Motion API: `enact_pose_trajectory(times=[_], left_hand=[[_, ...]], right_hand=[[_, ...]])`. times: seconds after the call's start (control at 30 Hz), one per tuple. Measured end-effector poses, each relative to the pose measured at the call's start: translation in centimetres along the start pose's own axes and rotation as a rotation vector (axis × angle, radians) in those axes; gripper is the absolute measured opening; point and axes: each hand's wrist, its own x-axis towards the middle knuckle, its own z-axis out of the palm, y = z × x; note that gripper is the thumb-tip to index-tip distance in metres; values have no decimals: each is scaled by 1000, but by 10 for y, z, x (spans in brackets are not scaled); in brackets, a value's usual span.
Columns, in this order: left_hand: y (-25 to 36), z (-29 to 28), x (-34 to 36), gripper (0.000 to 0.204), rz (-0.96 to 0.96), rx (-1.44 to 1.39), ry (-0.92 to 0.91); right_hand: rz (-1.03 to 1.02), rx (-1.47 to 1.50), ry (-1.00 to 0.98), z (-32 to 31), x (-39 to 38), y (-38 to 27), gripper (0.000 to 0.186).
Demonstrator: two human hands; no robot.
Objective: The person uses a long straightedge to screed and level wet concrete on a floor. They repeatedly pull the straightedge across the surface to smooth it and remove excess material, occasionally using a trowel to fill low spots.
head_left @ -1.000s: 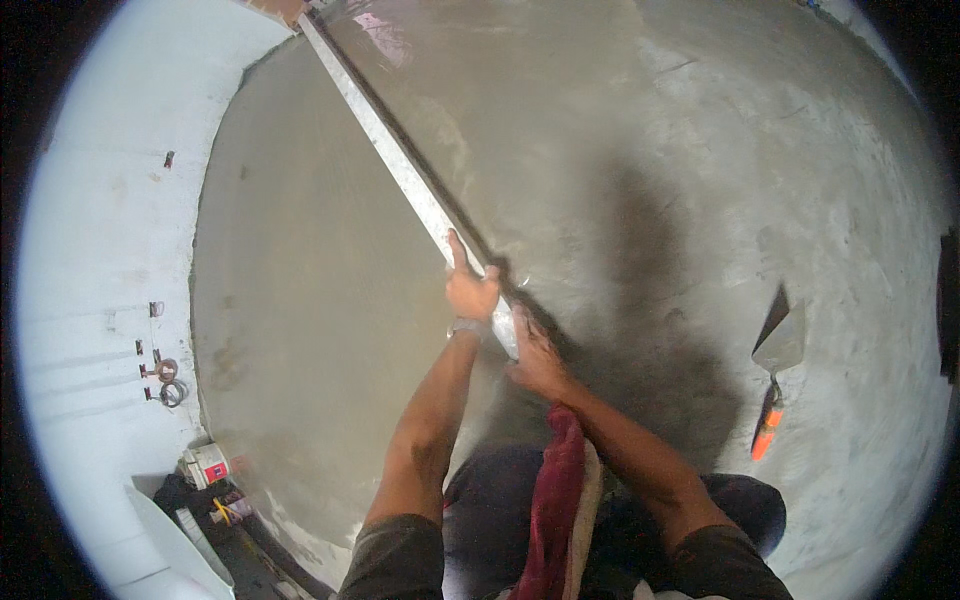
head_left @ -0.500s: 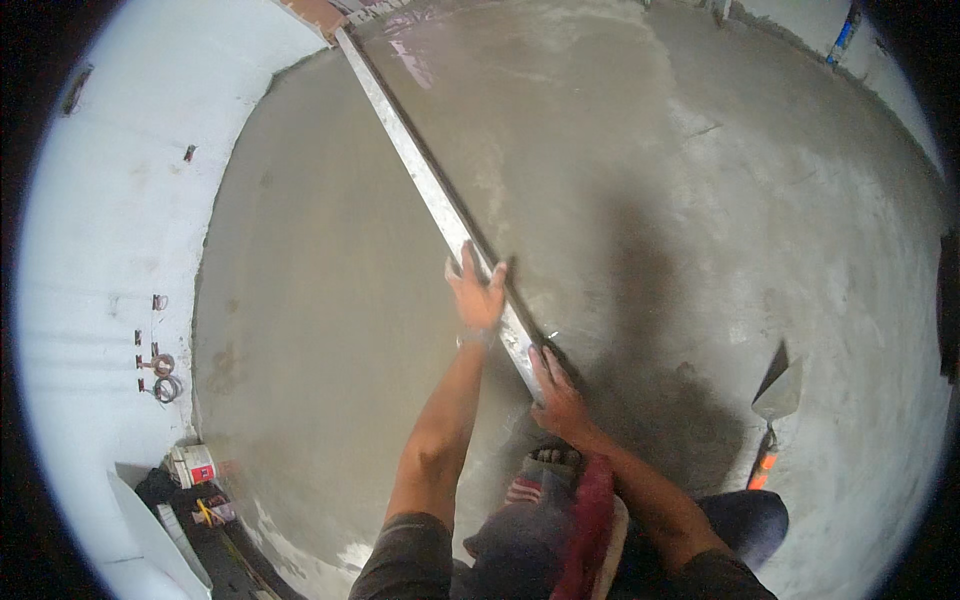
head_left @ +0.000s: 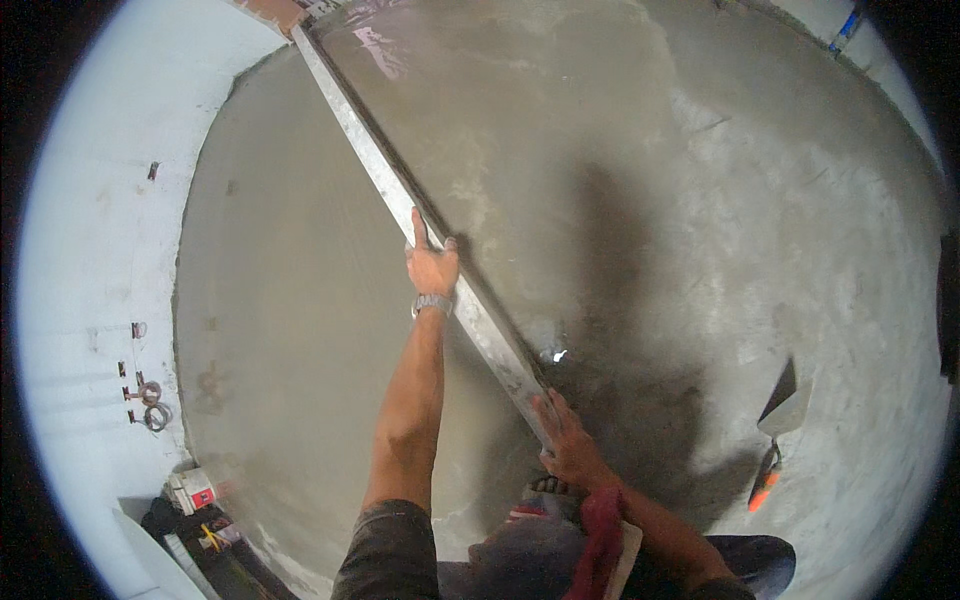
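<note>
My left hand [head_left: 432,262], watch on its wrist, grips the long pale straightedge bar [head_left: 371,154] near mid-view, index finger stretched along it. Lower right, my right hand [head_left: 566,441] holds the same bar by its near end, fingers over its side. The bar lies diagonally on the smooth grey screed [head_left: 270,300], its far end at a brownish piece [head_left: 270,16] by the upper left wall. A trowel with an orange handle [head_left: 766,488] lies on the floor at right. My foot [head_left: 548,486] and a red cloth [head_left: 600,535] show below my right hand.
A white wall [head_left: 90,250] with wire coils [head_left: 155,410] runs along the left. A white bucket [head_left: 188,492] and dark clutter [head_left: 225,555] sit in the lower left corner. A blue strip [head_left: 848,25] is on the upper right wall. A dark shadow falls across the screed.
My hands are farther apart along the bar: the left now higher and further left in view, the right lower and further right. More of the bar's near length shows between them.
</note>
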Motion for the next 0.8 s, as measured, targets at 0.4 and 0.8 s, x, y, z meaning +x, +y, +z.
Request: enact_pose_trajectory(times=[0.4, 0.8], left_hand=[[9, 13, 28, 88, 104, 34, 27], [20, 26, 23, 87, 151, -18, 70]], right_hand=[[21, -85, 29, -15, 22, 2, 102], [-37, -126, 85, -39, 20, 6, 99]])
